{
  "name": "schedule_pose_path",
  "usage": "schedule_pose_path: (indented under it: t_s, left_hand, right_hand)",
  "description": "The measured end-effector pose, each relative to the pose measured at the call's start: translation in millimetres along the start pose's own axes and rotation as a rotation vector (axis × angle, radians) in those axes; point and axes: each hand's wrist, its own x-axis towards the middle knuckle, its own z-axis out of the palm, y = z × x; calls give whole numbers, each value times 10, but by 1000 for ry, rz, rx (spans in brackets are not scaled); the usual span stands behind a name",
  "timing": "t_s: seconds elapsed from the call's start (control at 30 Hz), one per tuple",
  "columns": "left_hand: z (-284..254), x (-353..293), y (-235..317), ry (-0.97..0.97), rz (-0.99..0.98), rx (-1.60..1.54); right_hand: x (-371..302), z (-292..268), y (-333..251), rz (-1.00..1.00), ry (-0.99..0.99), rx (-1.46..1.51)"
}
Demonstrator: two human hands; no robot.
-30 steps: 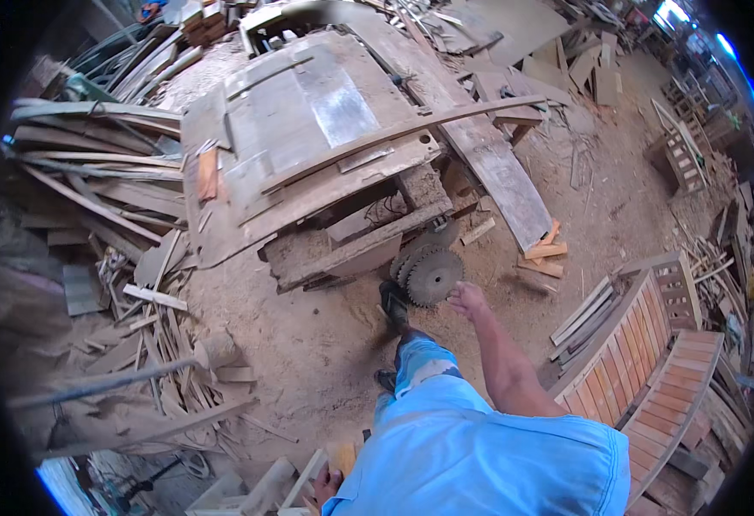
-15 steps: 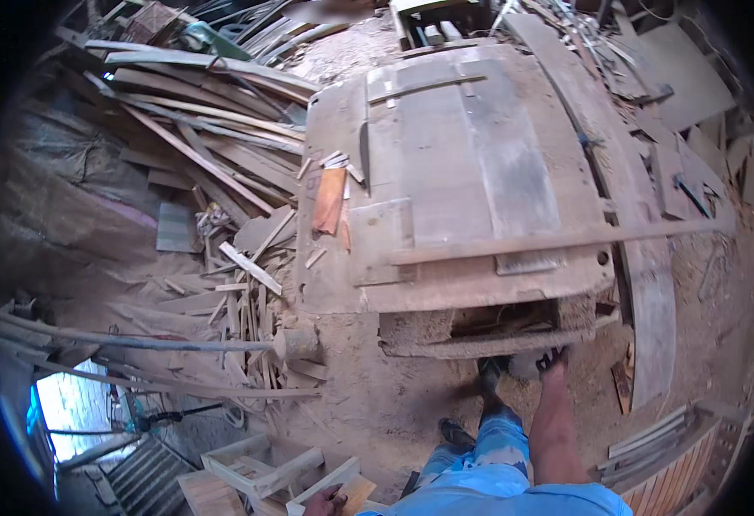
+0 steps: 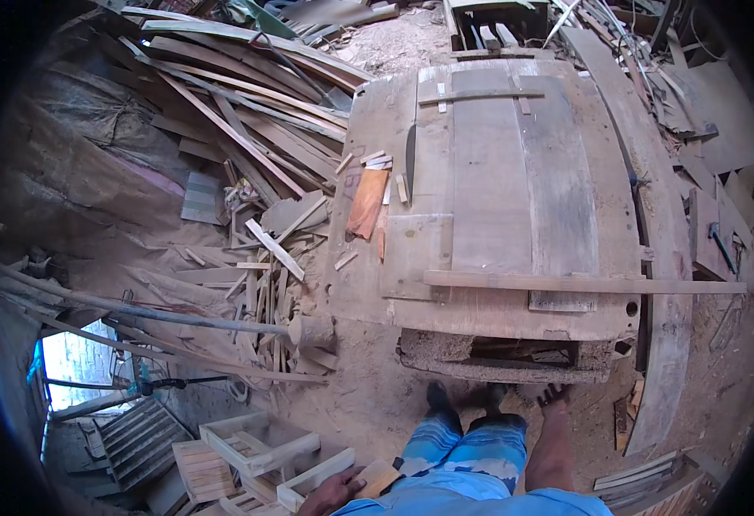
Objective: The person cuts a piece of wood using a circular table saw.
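Note:
My left hand is low in the picture beside a pale wooden frame. Its fingers are curled over the near end of a short, light-brown wooden board. My right hand hangs in front of the saw-table's near edge, with fingers apart and nothing seen in them. Across the near part of the wooden worktable lies a long wooden strip, which overhangs on the right. A thin dark blade stands in a slot of the tabletop.
An orange-brown wood piece and small offcuts rest on the table's left. Long planks are heaped at far left. A long plank runs along the right side. A hammer lies farther right. Slatted wooden pieces stand at lower right.
The view has shifted, so the table appears lower and farther right. My feet have come side by side. My left hand and the board show more fully; my right hand still hangs down.

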Motion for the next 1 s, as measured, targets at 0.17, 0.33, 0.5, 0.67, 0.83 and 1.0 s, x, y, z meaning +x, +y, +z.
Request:
schedule_pose_path:
  t_s: [0.17, 0.33, 0.5, 0.67, 0.83, 1.0]
  left_hand:
    - [-255, 157, 715, 136, 219, 90]
    - [-424, 396, 1838, 203, 553, 242]
    - [-346, 470, 2855, 189, 1028, 171]
    - [-591, 565, 3145, 164, 1266, -122]
    - [-1357, 934, 2578, 125, 1026, -180]
    - [-2008, 1270, 1912, 337, 763, -135]
  right_hand:
    - [-1431, 677, 488, 126, -340, -937]
    - [-3276, 1783, 940, 39, -992, -1168]
    - [-4032, 2541, 1248, -495, -758, -872]
    - [-4009, 2947, 502, -968, -469, -847]
    - [-3556, 3233, -598, -1304, 93, -991]
    - [-3055, 3738, -1122, -1409, 398, -1233]
